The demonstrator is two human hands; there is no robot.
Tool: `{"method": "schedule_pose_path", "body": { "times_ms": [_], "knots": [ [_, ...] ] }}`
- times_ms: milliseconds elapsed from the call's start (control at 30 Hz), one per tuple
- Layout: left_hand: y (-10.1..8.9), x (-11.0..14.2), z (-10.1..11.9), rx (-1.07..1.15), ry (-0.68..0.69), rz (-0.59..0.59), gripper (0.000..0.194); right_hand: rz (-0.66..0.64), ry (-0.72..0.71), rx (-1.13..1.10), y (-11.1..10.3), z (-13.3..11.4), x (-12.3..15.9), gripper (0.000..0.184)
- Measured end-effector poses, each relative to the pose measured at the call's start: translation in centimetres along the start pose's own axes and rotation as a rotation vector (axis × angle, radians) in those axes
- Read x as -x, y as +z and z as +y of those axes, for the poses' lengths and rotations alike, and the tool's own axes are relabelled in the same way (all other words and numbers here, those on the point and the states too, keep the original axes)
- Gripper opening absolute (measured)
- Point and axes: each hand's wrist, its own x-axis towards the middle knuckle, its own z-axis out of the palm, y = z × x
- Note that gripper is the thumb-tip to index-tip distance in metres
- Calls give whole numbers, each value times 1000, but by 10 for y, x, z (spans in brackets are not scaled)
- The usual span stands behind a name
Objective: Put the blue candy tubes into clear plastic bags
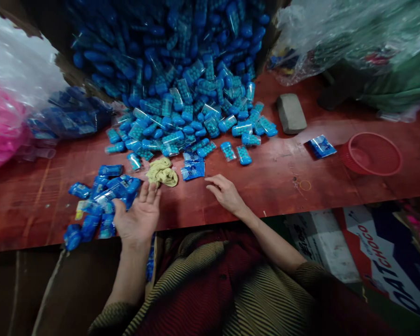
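My left hand (139, 215) is palm up with its fingers apart and nothing in it, beside a small heap of blue-wrapped packs (101, 200). My right hand (227, 192) hovers by the edge of some flat blue printed packets (193, 168); its thumb and index finger are apart, and nothing shows between them. Between the hands and a little farther off lies a crumpled yellow-green cloth (162, 172). Beyond it spreads a big pile of clear tubes with blue caps and blue beads (182, 126), spilling from a dark opening at the back.
A grey block (291, 113), a blue packet (322, 146), a red plastic basket (371, 154) and a yellow rubber band (305, 185) are on the red table (266, 186) at right. Plastic bags stand at both sides. Printed cartons (381, 261) lie below the table's front edge.
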Motion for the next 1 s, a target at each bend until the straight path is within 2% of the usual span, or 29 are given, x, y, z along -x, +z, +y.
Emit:
{"method": "schedule_pose_path", "body": {
  "times_ms": [33,100,200,233,367,533,600,667,700,800,833,867,900,967,1000],
  "knots": [
    [-2,-1,4,-10,-6,33,60,-7,-22,104,0,-2,-8,25],
    [-6,1,-1,-92,-92,19,47,-45,-25,318,4,-6,-26,28],
    [-7,4,-33,-294,-304,-96,23,-142,18,608,12,-11,-49,25],
    [-6,3,-44,-350,-331,-112,17,-170,25,667,15,-11,-54,22],
    [0,-6,-72,-425,-237,-156,14,-201,8,730,21,-8,-59,22],
    [6,-14,-80,-442,-323,-166,18,-158,14,715,20,-1,-51,27],
    [6,-12,-83,-480,-300,-185,21,-133,6,704,19,0,-48,28],
    [6,-11,-83,-605,-134,-214,22,-108,-9,692,18,-2,-48,28],
    [6,-13,-80,-713,25,-248,22,-100,-18,691,18,-4,-49,30],
    [5,-35,-55,-1179,659,-356,25,-112,-47,723,21,-11,-53,38],
    [5,-47,-42,-1348,839,-331,26,-126,-53,739,23,-13,-54,37],
    [3,-60,-30,-1505,955,-262,29,-142,-56,754,26,-14,-55,35],
    [0,-74,-17,-1660,997,-202,33,-158,-52,767,28,-16,-56,34],
    [-8,-98,3,-1909,940,-142,38,-184,-33,784,31,-17,-56,32],
    [-13,-107,9,-1998,895,-155,39,-195,-25,787,32,-17,-57,32]
  ]
}}
